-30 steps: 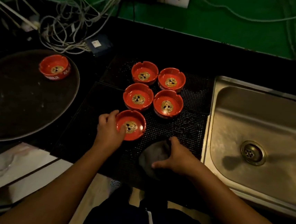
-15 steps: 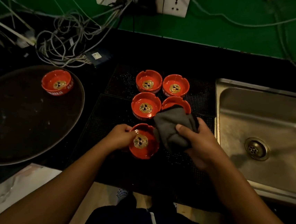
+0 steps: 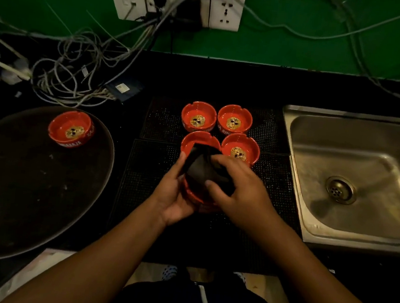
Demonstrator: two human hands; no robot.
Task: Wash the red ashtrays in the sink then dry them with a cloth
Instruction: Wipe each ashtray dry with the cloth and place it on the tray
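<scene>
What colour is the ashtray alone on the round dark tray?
Red round ashtray, gold-and-black centre emblem; head view shows it best.

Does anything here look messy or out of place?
A tangle of cables spills from the wall sockets onto the same counter as the sink. One red ashtray sits alone on the round tray, apart from the rest.

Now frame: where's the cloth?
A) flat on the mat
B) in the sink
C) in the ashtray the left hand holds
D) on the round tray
C: the right hand grips the cloth and pushes it into the ashtray that the left hand holds.
</scene>
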